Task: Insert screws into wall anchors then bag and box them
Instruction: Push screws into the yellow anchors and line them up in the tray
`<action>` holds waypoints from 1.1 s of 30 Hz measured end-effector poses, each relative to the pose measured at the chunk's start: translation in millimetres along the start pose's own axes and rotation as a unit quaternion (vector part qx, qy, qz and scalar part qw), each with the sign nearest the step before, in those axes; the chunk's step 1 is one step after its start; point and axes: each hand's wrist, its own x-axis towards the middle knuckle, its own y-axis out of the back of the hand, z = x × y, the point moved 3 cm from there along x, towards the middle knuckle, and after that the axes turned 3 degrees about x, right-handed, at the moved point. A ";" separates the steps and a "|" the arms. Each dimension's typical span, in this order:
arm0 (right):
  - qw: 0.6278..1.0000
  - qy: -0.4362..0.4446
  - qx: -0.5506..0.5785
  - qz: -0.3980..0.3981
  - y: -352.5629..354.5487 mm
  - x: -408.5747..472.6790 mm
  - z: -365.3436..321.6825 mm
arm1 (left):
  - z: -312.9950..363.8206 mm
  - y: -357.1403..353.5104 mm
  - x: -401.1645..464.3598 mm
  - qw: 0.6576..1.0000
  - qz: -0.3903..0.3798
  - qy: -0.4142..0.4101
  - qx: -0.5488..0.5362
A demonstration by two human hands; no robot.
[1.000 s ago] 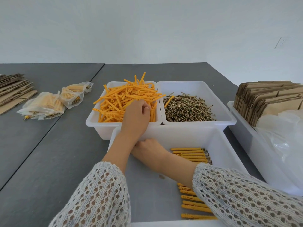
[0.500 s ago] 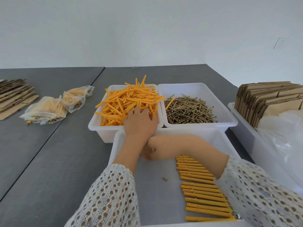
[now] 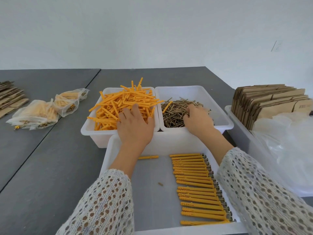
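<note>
Left hand [image 3: 135, 122] flat, fingers spread on orange anchors [image 3: 122, 106]; right hand [image 3: 197, 119] curled into brass screws [image 3: 176, 111], grasp unclear. Grey worktop [image 3: 50, 158], white wall.

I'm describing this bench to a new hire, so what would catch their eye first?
The heaped orange wall anchors in the far-left bin, under the left hand. Beside them, the right hand digs into the screws. Nearer, a neat row of assembled anchors lines the front tray.

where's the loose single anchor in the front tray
In the head view, the single anchor lies flat near the front tray's far wall, just right of the left wrist and left of the row of assembled anchors.
</note>
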 end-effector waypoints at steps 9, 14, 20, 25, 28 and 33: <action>0.994 -0.058 -0.027 -0.087 -5.7 7.0 9.9 | -3.3 -4.2 1.3 0.997 -0.042 0.046 0.042; 0.992 -0.054 -0.023 -0.115 -6.9 9.6 8.6 | -3.5 -4.3 0.8 0.999 -0.033 0.021 0.020; 0.987 -0.069 -0.020 -0.142 -8.2 11.4 8.2 | -2.4 -0.5 -1.8 1.000 0.000 -0.009 -0.005; 0.986 -0.065 -0.001 -0.153 -6.7 11.6 7.2 | -1.8 0.3 -1.2 1.000 -0.020 0.001 0.002; 0.994 -0.063 0.007 -0.089 -5.9 8.5 6.2 | -0.6 1.5 -2.5 1.000 0.007 0.003 -0.007; 0.998 -0.031 0.046 0.032 -3.8 5.3 4.4 | 4.0 4.4 -6.0 0.992 0.110 -0.044 -0.033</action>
